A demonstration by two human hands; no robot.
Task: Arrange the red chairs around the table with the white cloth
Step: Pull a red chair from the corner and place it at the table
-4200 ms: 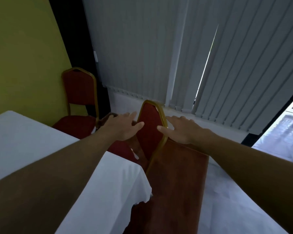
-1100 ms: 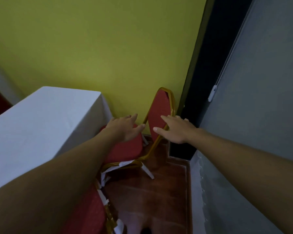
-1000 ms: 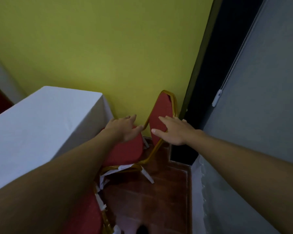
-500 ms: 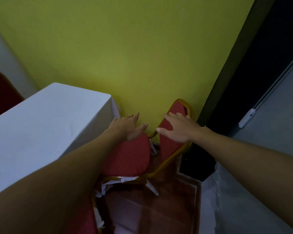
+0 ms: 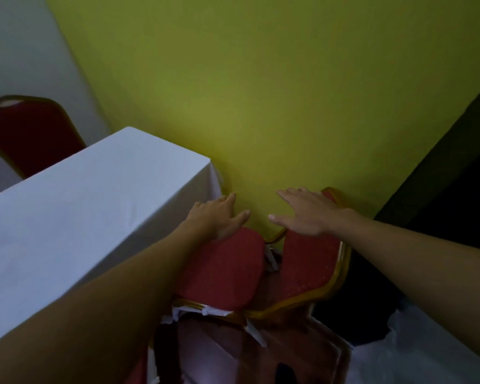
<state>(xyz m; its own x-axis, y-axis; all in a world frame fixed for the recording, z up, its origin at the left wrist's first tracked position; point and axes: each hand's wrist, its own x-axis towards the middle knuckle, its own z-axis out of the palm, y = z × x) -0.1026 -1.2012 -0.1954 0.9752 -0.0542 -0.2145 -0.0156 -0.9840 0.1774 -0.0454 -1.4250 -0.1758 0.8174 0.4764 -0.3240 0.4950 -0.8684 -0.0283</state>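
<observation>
A red chair with a gold frame (image 5: pixel 227 270) stands at the end of the table with the white cloth (image 5: pixel 75 209), its backrest (image 5: pixel 311 261) toward the dark corner on the right. My left hand (image 5: pixel 218 217) hovers flat over the far edge of the seat, fingers spread, holding nothing. Over the top of the backrest my right hand (image 5: pixel 306 213) is also flat with fingers apart, close to the frame or just touching it. A second red chair (image 5: pixel 31 137) stands beyond the table at the far left.
A yellow-green wall (image 5: pixel 261 92) rises right behind the chair and table end. A dark doorway or column (image 5: pixel 449 189) fills the right side. Brown floor (image 5: pixel 261 356) shows below the chair, with pale sheeting (image 5: pixel 427 347) at the lower right.
My view has swung left and closer: the window blinds are gone from sight and the corner chair is now under my hands. Both hands stayed open and reached further over it.
</observation>
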